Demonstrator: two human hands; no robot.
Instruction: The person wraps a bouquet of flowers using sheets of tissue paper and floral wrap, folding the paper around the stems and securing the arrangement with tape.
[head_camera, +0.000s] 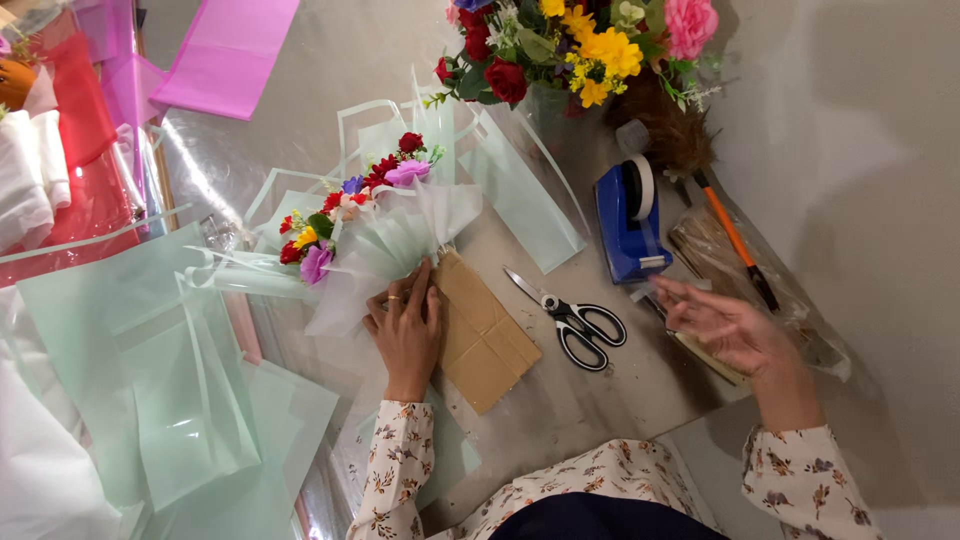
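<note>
My left hand (405, 325) presses flat on the gathered neck of a small bouquet (345, 205) of red, purple and yellow flowers wrapped in pale green and white paper. A brown kraft paper piece (485, 335) lies just right of that hand. My right hand (725, 325) hovers blurred with fingers apart and nothing in it, beside the blue tape dispenser (630, 225). Black-handled scissors (575, 320) lie between my hands.
A larger bunch of mixed flowers (575, 45) stands at the top. Pale green wrapping sheets (150, 370) cover the left; pink (225, 50) and red (75, 110) sheets lie top left. An orange-handled brush (725, 225) and cellophane lie right of the dispenser.
</note>
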